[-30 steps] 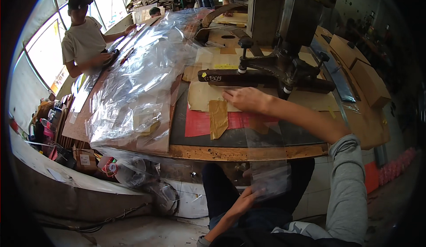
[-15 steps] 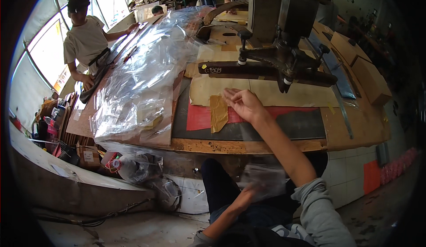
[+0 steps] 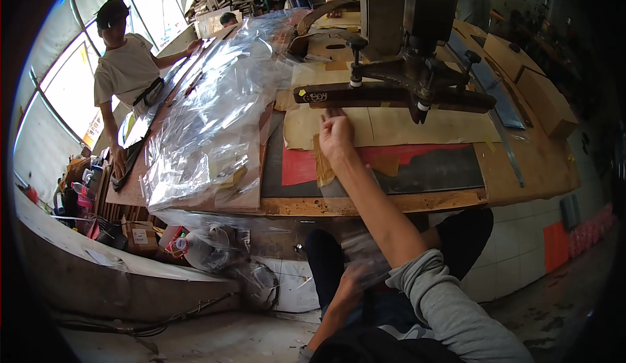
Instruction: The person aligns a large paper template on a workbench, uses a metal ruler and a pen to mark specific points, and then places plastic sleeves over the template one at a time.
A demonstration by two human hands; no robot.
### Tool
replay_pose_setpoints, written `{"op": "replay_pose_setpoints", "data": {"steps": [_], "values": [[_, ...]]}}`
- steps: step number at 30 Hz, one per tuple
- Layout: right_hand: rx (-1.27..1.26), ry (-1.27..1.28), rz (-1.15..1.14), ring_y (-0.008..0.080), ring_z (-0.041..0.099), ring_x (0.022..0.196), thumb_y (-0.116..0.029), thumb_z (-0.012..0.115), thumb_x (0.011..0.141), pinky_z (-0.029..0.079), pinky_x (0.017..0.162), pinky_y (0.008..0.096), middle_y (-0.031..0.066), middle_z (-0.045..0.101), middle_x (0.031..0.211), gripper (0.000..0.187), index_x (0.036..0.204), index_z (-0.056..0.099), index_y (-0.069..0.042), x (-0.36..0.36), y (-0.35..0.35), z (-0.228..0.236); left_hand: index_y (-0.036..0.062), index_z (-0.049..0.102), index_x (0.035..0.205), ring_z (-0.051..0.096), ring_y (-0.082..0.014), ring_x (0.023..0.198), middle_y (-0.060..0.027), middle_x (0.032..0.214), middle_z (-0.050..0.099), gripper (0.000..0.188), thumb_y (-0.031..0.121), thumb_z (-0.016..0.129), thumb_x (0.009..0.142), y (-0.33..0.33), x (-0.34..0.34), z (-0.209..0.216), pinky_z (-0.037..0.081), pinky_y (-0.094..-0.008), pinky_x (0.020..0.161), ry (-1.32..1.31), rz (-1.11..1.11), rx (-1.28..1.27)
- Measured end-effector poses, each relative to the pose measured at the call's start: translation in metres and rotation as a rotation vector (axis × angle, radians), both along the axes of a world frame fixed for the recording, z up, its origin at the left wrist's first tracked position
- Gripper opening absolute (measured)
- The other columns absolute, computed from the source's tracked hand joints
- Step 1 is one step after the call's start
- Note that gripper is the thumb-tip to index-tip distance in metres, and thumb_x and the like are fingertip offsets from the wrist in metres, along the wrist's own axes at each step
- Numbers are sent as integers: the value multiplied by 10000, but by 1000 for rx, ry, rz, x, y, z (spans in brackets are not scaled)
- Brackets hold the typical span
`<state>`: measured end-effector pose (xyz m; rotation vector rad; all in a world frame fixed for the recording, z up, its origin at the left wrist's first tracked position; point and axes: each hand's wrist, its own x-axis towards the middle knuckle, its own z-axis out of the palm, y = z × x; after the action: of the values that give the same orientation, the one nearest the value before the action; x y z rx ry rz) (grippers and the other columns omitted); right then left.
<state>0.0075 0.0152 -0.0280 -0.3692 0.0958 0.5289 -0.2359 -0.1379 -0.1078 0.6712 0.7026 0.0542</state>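
Note:
My right hand (image 3: 337,135) reaches over the table to the beige sheet (image 3: 424,126), its fingertips close to the dark bar (image 3: 391,97) of a press. Its fingers are curled together, and what they hold, if anything, is hidden. Beneath that forearm a see-through film (image 3: 342,201) hangs across the table's wooden front edge. Low over my lap, my left hand (image 3: 349,286) is closed on a bundle of clear plastic sheets (image 3: 368,255), blurred by motion. A red sheet (image 3: 298,166) and pieces of brown tape (image 3: 386,165) lie under and beside my right forearm.
A broad heap of clear plastic film (image 3: 208,115) covers the table's left part. Cardboard boxes (image 3: 546,102) and a metal strip (image 3: 512,161) lie at the right. One person (image 3: 127,70) stands at the far left edge; others are partly visible behind. The press column rises over the table.
My right hand has moved farther over the beige sheet toward the bar, and its fingers have curled. My left hand still grips the plastic sheets. The view has shifted slightly.

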Motion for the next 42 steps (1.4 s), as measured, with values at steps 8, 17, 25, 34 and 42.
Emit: {"op": "replay_pose_setpoints", "data": {"steps": [8,17,25,34,42], "values": [[-115,-121,-239,138,474,1089,154,286,587,346,889,271,12,484,1244,750,1298,411,-46,14,-23,-1,-22,528,1066,576,-250,986,-125,1060,534,281,158,537,851,-9,-3,-6,480,-368,869,-83,-9,40],[3,-100,-155,196,326,1292,154,301,580,227,1071,330,94,350,1375,771,1340,301,19,9,-29,2,0,514,1090,585,-235,954,-128,1019,583,306,174,548,841,-11,-5,-6,484,-335,792,-45,-108,348],[-94,-107,-42,258,320,1302,171,295,582,258,1059,353,175,326,1393,762,1338,256,86,-2,-18,4,-15,530,1072,598,-214,942,-119,1052,582,289,153,538,837,-10,4,14,467,-319,833,-16,-22,69],[153,-243,503,256,368,1270,181,290,601,314,1071,347,186,409,1331,704,1292,367,68,-30,-73,42,-19,541,1121,587,-163,947,-94,1038,606,307,121,539,849,-7,3,-1,454,-284,842,-93,-62,43],[176,-416,477,263,340,1284,187,298,606,298,1092,361,185,386,1350,715,1308,347,60,-39,-140,67,22,379,1325,505,-168,1045,-86,1165,518,544,184,550,835,-6,15,4,415,-308,875,-29,-218,154]]}}
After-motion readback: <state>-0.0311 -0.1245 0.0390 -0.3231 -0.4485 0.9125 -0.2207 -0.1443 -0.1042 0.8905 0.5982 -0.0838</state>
